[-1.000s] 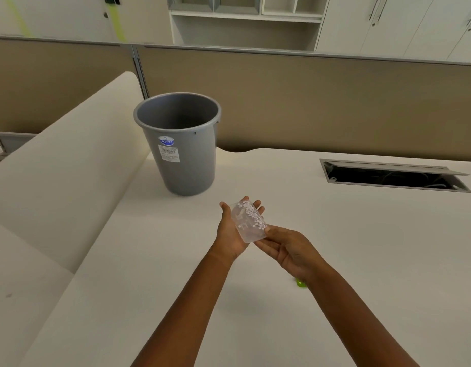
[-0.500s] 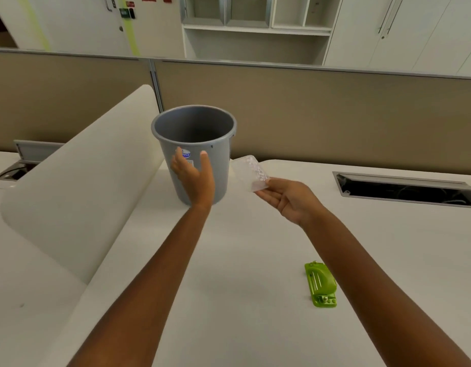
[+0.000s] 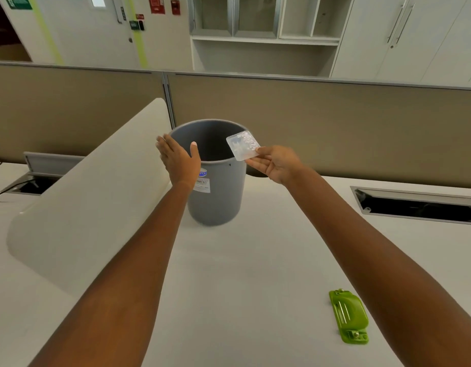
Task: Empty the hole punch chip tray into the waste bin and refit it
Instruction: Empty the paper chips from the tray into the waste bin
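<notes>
Chip tray held at the rim of the waste bin

The right hand (image 3: 275, 164) pinches the clear chip tray (image 3: 242, 149), paper chips still inside, over the right edge of the grey waste bin (image 3: 215, 197). The left hand (image 3: 178, 161), fingers spread wide, rests against the bin's left rim. The green hole punch (image 3: 348, 315) lies on the white table (image 3: 242, 287), well apart.
</notes>
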Demonstrator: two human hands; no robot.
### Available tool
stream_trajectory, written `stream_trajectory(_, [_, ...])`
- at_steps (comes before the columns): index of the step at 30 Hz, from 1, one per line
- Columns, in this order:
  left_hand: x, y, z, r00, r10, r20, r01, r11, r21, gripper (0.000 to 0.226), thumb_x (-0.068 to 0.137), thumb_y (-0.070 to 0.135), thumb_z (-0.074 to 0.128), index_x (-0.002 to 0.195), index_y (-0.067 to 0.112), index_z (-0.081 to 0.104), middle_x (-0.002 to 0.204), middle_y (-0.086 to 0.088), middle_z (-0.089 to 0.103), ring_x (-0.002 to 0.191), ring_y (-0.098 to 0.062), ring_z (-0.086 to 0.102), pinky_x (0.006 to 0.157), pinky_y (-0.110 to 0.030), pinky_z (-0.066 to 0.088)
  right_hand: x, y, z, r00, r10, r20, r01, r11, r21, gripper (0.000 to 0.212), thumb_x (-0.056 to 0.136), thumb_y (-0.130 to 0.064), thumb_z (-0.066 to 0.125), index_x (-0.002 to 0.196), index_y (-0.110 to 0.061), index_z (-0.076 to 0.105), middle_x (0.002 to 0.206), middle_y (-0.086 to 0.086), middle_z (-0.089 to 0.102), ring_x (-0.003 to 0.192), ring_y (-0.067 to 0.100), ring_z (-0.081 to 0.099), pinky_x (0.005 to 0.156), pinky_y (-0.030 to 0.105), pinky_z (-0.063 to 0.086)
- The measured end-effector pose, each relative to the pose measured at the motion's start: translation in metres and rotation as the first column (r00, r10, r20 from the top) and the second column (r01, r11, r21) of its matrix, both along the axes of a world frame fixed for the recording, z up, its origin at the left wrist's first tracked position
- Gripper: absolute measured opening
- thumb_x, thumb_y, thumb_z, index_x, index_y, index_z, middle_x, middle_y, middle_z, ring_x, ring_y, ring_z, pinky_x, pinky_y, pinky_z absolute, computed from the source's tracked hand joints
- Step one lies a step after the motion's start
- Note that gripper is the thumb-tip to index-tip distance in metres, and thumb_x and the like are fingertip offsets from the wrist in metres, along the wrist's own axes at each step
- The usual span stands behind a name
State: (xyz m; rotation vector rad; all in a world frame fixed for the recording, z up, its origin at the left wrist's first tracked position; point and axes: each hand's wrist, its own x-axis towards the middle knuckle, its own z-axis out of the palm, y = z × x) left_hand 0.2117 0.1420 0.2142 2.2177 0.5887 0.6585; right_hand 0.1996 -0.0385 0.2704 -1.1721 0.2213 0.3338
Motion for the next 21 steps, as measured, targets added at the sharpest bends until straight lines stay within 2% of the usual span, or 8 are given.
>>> stream_trajectory(5, [0.016,0.011,-0.006,0.994,-0.068,-0.081,0.076,0.991,0.107,0.065,0.099,0.032,0.033,0.147,-0.001,0.005,0.158,-0.018,0.004,0.146,-0.033,0.003,0.119,-0.042,0.012,0.028,0.024,0.000,1.000,-0.023,-0.001,0.023,0.989,-0.146,0.032,0.088,0.008,0.048,0.119,0.014,0.047,0.123,0.029,0.057,0.105,0.037,0.064,0.071,0.030,0.055])
stream_trajectory(9, [0.022,0.013,-0.009,0.985,-0.086,-0.152,0.111,0.980,0.163,0.064,0.099,0.034,0.030,0.146,-0.002,0.006,0.157,-0.020,0.006,0.146,-0.033,0.004,0.119,-0.041,0.011,0.047,0.038,-0.003,0.995,-0.055,0.077,0.077,0.948,-0.310,0.035,0.084,0.010,0.054,0.118,0.012,0.049,0.122,0.028,0.058,0.101,0.036,0.066,0.068,0.026,0.056])
stream_trajectory(11, [0.023,0.013,-0.009,0.982,-0.079,-0.173,0.109,0.979,0.173,0.063,0.099,0.033,0.029,0.146,-0.002,0.007,0.157,-0.020,0.007,0.145,-0.033,0.006,0.119,-0.041,0.011,0.056,0.044,-0.006,0.990,-0.026,0.138,0.082,0.903,-0.421,0.035,0.082,0.010,0.056,0.117,0.012,0.052,0.121,0.027,0.058,0.104,0.037,0.063,0.075,0.031,0.058])
stream_trajectory(13, [0.023,0.012,-0.010,0.980,-0.077,-0.182,0.110,0.978,0.176,0.062,0.100,0.032,0.029,0.146,-0.003,0.007,0.157,-0.021,0.007,0.145,-0.033,0.006,0.119,-0.040,0.011,0.062,0.051,-0.010,0.968,0.084,0.237,0.093,0.756,-0.647,0.031,0.084,0.006,0.055,0.114,0.009,0.057,0.120,0.025,0.061,0.106,0.035,0.062,0.086,0.038,0.056])
stream_trajectory(15, [0.023,0.012,-0.010,0.979,-0.071,-0.190,0.106,0.978,0.181,0.061,0.100,0.030,0.029,0.145,-0.004,0.007,0.156,-0.022,0.006,0.145,-0.034,0.005,0.119,-0.039,0.011,0.060,0.057,-0.011,0.908,0.235,0.348,0.189,0.512,-0.838,0.026,0.085,0.003,0.051,0.108,0.005,0.063,0.112,0.021,0.066,0.102,0.032,0.064,0.088,0.038,0.055])
stream_trajectory(17, [0.023,0.012,-0.010,0.977,-0.069,-0.200,0.107,0.976,0.189,0.061,0.100,0.028,0.028,0.145,-0.005,0.006,0.156,-0.022,0.006,0.145,-0.034,0.005,0.119,-0.039,0.010,0.056,0.063,-0.010,0.826,0.375,0.420,0.291,0.354,-0.889,0.027,0.084,0.005,0.047,0.102,0.003,0.067,0.106,0.021,0.068,0.099,0.033,0.064,0.088,0.038,0.053])
stream_trajectory(21, [0.022,0.014,-0.011,0.974,-0.054,-0.222,0.104,0.969,0.223,0.059,0.100,0.028,0.027,0.146,-0.003,0.005,0.157,-0.021,0.005,0.145,-0.034,0.005,0.119,-0.038,0.011,0.050,0.068,-0.012,0.707,0.595,0.382,0.348,0.178,-0.921,0.031,0.082,0.008,0.045,0.105,0.002,0.065,0.111,0.022,0.065,0.103,0.036,0.060,0.090,0.039,0.050])
